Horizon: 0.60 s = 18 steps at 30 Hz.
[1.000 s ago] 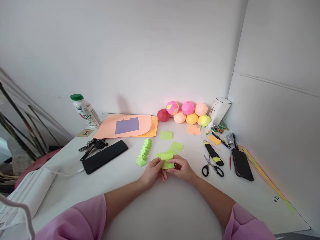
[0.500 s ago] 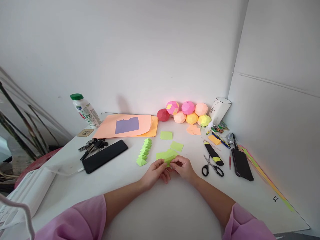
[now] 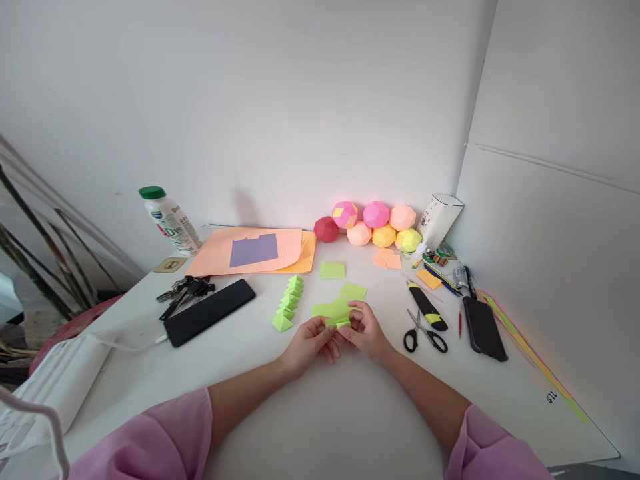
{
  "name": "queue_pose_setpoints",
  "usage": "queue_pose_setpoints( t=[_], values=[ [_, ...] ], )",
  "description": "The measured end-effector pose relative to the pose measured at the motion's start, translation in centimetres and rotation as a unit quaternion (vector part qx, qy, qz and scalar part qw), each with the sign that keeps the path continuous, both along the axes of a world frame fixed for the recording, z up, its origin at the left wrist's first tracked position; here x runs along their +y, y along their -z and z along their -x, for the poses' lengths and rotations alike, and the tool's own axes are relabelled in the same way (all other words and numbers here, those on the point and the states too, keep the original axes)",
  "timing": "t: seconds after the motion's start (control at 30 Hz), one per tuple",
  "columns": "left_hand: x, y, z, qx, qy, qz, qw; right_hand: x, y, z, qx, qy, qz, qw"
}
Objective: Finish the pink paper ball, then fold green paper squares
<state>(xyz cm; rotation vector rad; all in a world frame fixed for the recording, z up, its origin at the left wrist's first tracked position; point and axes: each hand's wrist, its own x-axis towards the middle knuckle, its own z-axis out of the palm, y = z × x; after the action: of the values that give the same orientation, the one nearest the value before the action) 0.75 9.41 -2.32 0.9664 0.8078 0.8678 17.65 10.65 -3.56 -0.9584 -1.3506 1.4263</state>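
Between my fingertips is a small piece of green paper (image 3: 339,321) with a fold along it. My left hand (image 3: 311,339) pinches its left end, and my right hand (image 3: 367,331) grips its right end, index finger raised along the top. Flat green paper pieces (image 3: 323,310) lie just behind it, partly hidden by the held piece and my fingers. Farther back are another green sheet (image 3: 354,291) and a green rectangle (image 3: 333,270). To the left of my hands stands a row of folded green paper units (image 3: 289,303), nested in a line.
Scissors (image 3: 423,333), a utility knife (image 3: 427,307) and a phone (image 3: 484,329) lie to the right. Paper balls (image 3: 376,215) are stacked by the wall. At left are a black power bank (image 3: 210,313), keys (image 3: 186,291), orange paper sheets (image 3: 215,253) and a bottle (image 3: 171,223).
The held green paper has been bent into a narrower folded shape. My right index finger has lifted and shifted over its top edge; my left hand stays nearly in place.
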Motion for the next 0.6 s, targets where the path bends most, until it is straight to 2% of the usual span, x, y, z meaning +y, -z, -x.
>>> queue_pose_setpoints(
  t=[0.2, 0.37, 0.6],
  values=[
    [0.12, 0.13, 0.10, -0.018, -0.008, 0.006, 1.000, 0.17, -0.48, -0.03, -0.066, -0.028, 0.024, 0.997],
    [-0.05, 0.06, -0.04, 0.002, -0.010, 0.008, 1.000, 0.27, -0.30, -0.12, -0.067, -0.017, 0.041, 0.997],
    [-0.07, 0.32, -0.20, 0.038, -0.005, 0.007, 0.999, 0.23, -0.60, -0.29, -0.097, -0.019, 0.029, 0.995]
  ],
)
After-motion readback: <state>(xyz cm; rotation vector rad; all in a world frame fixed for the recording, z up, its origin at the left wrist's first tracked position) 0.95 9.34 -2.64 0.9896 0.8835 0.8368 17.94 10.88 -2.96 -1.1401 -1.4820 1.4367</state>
